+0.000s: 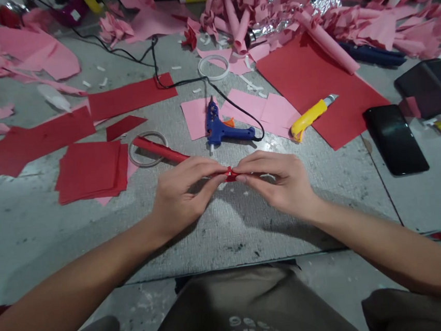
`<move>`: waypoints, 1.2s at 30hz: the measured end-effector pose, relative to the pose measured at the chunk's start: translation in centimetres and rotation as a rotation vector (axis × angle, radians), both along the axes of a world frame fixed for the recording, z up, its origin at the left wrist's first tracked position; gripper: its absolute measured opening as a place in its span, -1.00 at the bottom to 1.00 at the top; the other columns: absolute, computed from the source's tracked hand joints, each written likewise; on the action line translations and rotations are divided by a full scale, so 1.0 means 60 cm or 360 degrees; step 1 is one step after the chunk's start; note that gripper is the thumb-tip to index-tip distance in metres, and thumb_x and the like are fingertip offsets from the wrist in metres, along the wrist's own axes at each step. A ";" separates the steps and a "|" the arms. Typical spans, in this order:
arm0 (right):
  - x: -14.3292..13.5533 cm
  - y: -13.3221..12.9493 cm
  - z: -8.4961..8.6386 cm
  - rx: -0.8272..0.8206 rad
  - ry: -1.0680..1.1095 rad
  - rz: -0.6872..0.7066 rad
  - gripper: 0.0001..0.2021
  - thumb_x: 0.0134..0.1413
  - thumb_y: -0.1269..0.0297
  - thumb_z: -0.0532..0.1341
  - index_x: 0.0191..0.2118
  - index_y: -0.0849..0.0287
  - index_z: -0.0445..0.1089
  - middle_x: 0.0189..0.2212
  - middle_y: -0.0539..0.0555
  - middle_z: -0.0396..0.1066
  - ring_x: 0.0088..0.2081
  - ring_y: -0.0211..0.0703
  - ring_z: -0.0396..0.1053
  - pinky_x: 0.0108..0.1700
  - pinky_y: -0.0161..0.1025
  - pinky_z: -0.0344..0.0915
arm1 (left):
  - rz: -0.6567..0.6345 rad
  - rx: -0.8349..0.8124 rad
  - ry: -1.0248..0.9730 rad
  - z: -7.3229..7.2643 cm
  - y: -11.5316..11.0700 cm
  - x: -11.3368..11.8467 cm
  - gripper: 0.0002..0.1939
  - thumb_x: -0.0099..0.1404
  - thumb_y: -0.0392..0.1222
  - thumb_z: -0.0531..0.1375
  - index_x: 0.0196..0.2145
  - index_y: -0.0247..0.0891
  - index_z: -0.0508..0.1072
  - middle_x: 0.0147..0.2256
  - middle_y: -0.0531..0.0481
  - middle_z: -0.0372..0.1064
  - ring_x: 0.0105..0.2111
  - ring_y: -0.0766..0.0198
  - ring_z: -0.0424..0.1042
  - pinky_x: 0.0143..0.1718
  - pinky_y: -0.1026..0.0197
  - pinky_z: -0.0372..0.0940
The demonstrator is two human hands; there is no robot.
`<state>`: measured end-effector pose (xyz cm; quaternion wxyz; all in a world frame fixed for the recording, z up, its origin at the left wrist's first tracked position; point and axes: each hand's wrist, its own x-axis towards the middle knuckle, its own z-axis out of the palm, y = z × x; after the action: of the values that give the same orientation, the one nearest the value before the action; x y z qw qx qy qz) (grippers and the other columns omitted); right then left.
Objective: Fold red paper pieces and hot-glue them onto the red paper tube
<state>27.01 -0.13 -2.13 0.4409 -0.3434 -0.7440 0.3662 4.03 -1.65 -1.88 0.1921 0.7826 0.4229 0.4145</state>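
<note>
Here, both hands (181, 187) (280, 178) pinching red paper (230, 178), speckled grey tabletop (219, 238), pink scraps (375, 31) heaped behind

Mid-frame, the left hand (182, 192) and right hand (280, 180) face each other over the table (174, 256) — a paper piece (230, 178) between them. Just above lies the glue gun (217, 127), partly over paper squares (193, 117). At left sit a paper stack (90, 170) and, beside it, a tape ring (142, 164) with a rolled tube (160, 149) across it. At right, a cutter (309, 118) rests partly on a sheet (297, 69) — phone (396, 139) farther right, paper heap (371, 28) at upper right.
</note>
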 end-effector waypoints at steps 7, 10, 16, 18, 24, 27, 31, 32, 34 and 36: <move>0.001 -0.001 -0.001 0.0008 0.0019 0.0032 -0.87 0.37 0.37 0.35 -0.13 0.04 0.68 -0.19 0.06 0.68 -0.17 -0.12 0.62 -0.13 -0.16 0.54 | -0.0012 -0.0027 0.0007 0.000 -0.001 -0.002 -0.89 0.48 -0.19 0.31 -0.10 -0.10 0.67 -0.16 -0.01 0.68 -0.18 0.20 0.64 -0.08 0.16 0.51; 0.001 0.000 0.003 0.0019 0.0025 0.0035 -0.84 0.37 0.41 0.33 -0.14 0.04 0.68 -0.19 0.07 0.68 -0.17 -0.12 0.62 -0.12 -0.16 0.54 | -0.0019 -0.0040 -0.0008 0.000 -0.002 -0.002 -0.89 0.47 -0.19 0.32 -0.10 -0.11 0.67 -0.17 -0.02 0.68 -0.19 0.20 0.64 -0.08 0.16 0.51; 0.001 -0.002 0.007 0.0001 -0.0004 0.0009 -0.84 0.37 0.38 0.33 -0.14 0.01 0.69 -0.18 0.07 0.68 -0.18 -0.10 0.61 -0.15 -0.14 0.55 | 0.0008 -0.0094 -0.0007 0.000 -0.002 -0.002 -0.89 0.47 -0.13 0.32 -0.10 -0.07 0.67 -0.17 -0.01 0.69 -0.21 0.16 0.64 -0.09 0.09 0.53; 0.001 -0.003 0.008 -0.0006 -0.0002 0.0012 -0.84 0.37 0.38 0.34 -0.14 0.01 0.69 -0.18 0.07 0.68 -0.18 -0.10 0.61 -0.15 -0.14 0.56 | 0.0002 -0.0088 -0.0014 0.001 -0.002 -0.002 -0.89 0.47 -0.14 0.32 -0.11 -0.08 0.67 -0.18 -0.01 0.68 -0.21 0.17 0.64 -0.09 0.10 0.53; 0.001 -0.002 0.009 -0.0012 -0.0011 0.0028 -0.84 0.36 0.40 0.34 -0.14 0.01 0.69 -0.19 0.06 0.67 -0.19 -0.11 0.60 -0.16 -0.14 0.54 | -0.0031 -0.0095 -0.0025 0.002 0.000 -0.002 -0.90 0.46 -0.16 0.33 -0.12 -0.11 0.67 -0.20 -0.02 0.68 -0.21 0.18 0.65 -0.11 0.13 0.52; 0.001 -0.001 0.009 -0.0010 -0.0042 0.0022 -0.84 0.37 0.38 0.33 -0.14 0.00 0.68 -0.19 0.07 0.67 -0.19 -0.10 0.61 -0.16 -0.14 0.55 | -0.0009 -0.0113 -0.0004 0.003 -0.001 -0.001 -0.90 0.47 -0.14 0.31 -0.13 -0.12 0.66 -0.20 -0.03 0.68 -0.22 0.17 0.65 -0.11 0.11 0.52; 0.002 -0.001 0.009 0.0022 -0.0066 0.0033 -0.83 0.38 0.38 0.33 -0.13 -0.01 0.69 -0.19 0.06 0.67 -0.18 -0.09 0.61 -0.13 -0.12 0.56 | -0.0020 -0.0124 -0.0010 0.003 -0.001 -0.001 -0.90 0.48 -0.13 0.31 -0.14 -0.11 0.66 -0.20 -0.01 0.68 -0.22 0.17 0.65 -0.12 0.13 0.51; 0.002 -0.001 0.009 0.0035 -0.0075 0.0036 -0.83 0.38 0.39 0.32 -0.13 -0.01 0.68 -0.19 0.06 0.67 -0.18 -0.09 0.61 -0.13 -0.12 0.56 | -0.0022 -0.0120 -0.0009 0.003 0.000 -0.001 -0.89 0.48 -0.13 0.31 -0.14 -0.11 0.66 -0.20 -0.01 0.68 -0.22 0.17 0.65 -0.13 0.14 0.51; 0.003 -0.001 0.010 0.0060 -0.0093 0.0036 -0.81 0.38 0.41 0.31 -0.13 -0.01 0.68 -0.19 0.06 0.67 -0.19 -0.09 0.61 -0.12 -0.12 0.56 | -0.0023 -0.0102 0.0000 0.003 0.000 -0.001 -0.89 0.48 -0.13 0.31 -0.14 -0.12 0.66 -0.20 -0.01 0.68 -0.22 0.18 0.65 -0.14 0.15 0.51; 0.003 -0.001 0.012 0.0081 -0.0096 0.0033 -0.81 0.37 0.43 0.31 -0.14 0.00 0.68 -0.20 0.06 0.67 -0.19 -0.10 0.61 -0.13 -0.14 0.55 | -0.0027 -0.0078 0.0004 0.003 0.000 -0.001 -0.90 0.48 -0.15 0.32 -0.13 -0.14 0.66 -0.20 -0.01 0.68 -0.23 0.20 0.64 -0.14 0.17 0.50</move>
<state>27.19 -0.18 -1.43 0.4229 -0.3352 -0.7697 0.3412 3.97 -1.66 -1.69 0.2144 0.7817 0.4265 0.4014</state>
